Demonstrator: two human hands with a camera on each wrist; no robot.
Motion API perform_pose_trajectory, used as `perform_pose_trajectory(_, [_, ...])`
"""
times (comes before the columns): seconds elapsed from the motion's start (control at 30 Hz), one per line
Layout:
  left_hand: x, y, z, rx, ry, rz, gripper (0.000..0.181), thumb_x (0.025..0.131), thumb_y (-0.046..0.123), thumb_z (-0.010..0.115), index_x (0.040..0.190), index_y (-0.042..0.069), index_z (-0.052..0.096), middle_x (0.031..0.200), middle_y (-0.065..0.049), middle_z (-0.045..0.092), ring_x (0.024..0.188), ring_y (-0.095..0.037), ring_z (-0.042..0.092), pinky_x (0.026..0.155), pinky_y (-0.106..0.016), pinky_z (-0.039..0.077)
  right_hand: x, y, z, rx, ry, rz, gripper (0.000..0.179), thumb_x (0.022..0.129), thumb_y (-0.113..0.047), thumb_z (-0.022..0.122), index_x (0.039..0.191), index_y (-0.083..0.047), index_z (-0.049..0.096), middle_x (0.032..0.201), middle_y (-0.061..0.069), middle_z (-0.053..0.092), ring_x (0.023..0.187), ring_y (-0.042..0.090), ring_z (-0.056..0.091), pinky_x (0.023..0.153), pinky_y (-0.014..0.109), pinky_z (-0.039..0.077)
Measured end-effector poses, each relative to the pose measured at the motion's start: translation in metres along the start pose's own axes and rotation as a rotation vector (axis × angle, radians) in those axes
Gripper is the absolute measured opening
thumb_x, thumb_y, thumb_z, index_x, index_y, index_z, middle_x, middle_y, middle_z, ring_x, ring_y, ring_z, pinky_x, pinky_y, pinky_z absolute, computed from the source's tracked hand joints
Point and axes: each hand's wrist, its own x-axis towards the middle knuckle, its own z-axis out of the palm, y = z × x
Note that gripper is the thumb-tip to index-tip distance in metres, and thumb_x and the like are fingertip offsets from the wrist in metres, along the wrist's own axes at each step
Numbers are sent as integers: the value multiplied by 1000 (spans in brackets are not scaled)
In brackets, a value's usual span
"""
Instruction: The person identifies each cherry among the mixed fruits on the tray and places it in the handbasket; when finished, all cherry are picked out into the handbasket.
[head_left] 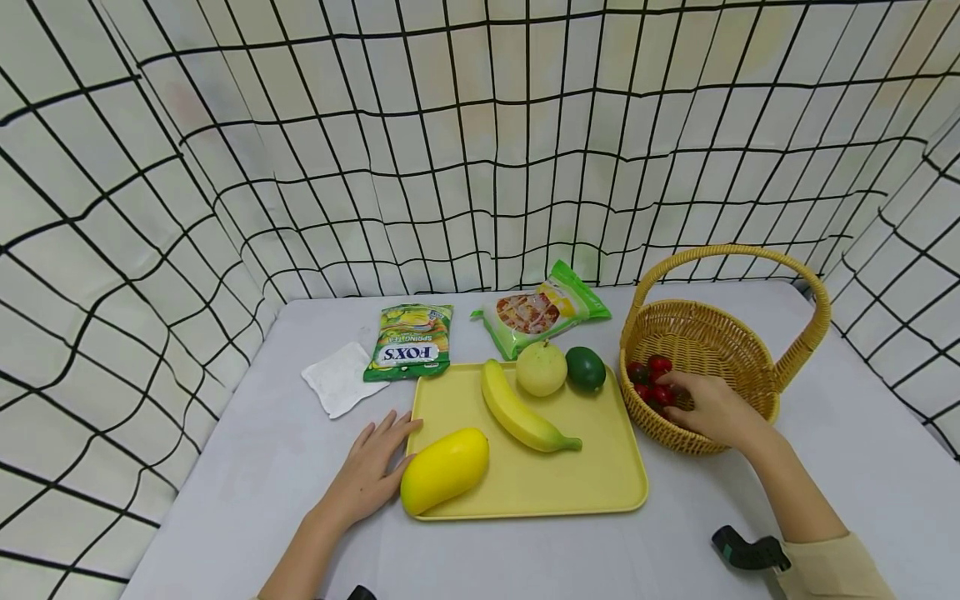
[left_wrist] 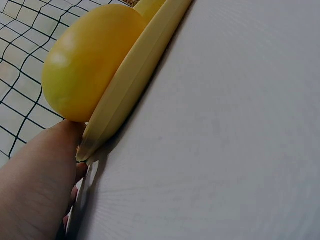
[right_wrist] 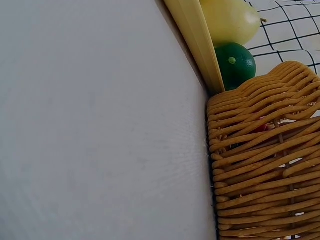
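Observation:
My left hand (head_left: pixel 369 473) rests beside the left edge of a yellow tray (head_left: pixel 570 492), fingers extended. Its thumb lies close to a yellow mango (head_left: pixel 446 471) at the tray's front left corner. A banana (head_left: pixel 519 415) lies across the tray's middle, and a pale yellow-green round fruit (head_left: pixel 541 368) and a dark green fruit (head_left: pixel 586 369) sit along the back edge. Inside a wicker basket (head_left: pixel 720 333), my right hand (head_left: pixel 712 408) curls its fingers and thumb about small dark red fruits (head_left: pixel 660 392). The basket wall (right_wrist: pixel 265 165) hides this hand in the right wrist view.
Behind the tray lie a green Foxs candy bag (head_left: pixel 411 342) and a green and white snack bag (head_left: pixel 542 310). A white tissue (head_left: pixel 341 379) is at the left. The basket's tall handle (head_left: pixel 731 250) arches over it. Black-grid white cloth (head_left: pixel 450 150) walls the table's back and sides.

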Motion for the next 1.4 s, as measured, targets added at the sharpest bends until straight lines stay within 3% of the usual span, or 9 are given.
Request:
perform_pose_trajectory(0.37, [1,-1,2,-4,5,12,46,91,30,54,136,23,43,144,-3,36,136,-27,22,109,-50,8,-2,3,-2,-11,-21,8,38,82,-13,65,118,-6,56,104,16,63,96,35,58,75,49,50])
perform_pose_trajectory(0.9, [8,-3,2,-5,-13,15,46,92,32,52,136,23,43,144,-3,35,136,-27,21,109,-50,8,-9,2,-7,-68,71,-19,32,85,-16,64,114,-4,60,108,17,62,100,36,57,80,51,48])
perform_pose_trajectory(1.03, [10,-6,0,-2,-8,20,44,93,33,50,136,22,43,143,-4,37,135,-28,22,109,-51,9,-11,-2,-8,-105,132,-40,35,84,-17,65,115,-3,59,112,18,60,105,39,52,84,54,45])
perform_pose_trajectory(1.17, [10,-7,-4,39,8,13,46,94,35,49,136,19,43,142,-8,38,134,-31,24,108,-53,12,-13,-5,-10,-136,245,-102,39,79,-16,69,115,-4,59,110,16,58,103,35,50,82,52,44])
perform_pose_trajectory(1.4, [7,-8,-19,148,42,-59,53,94,39,45,141,15,37,145,-14,32,135,-35,20,106,-57,10,-16,-10,-17,-169,397,-186,54,73,-16,73,123,-6,53,121,20,48,111,39,41,87,58,34])
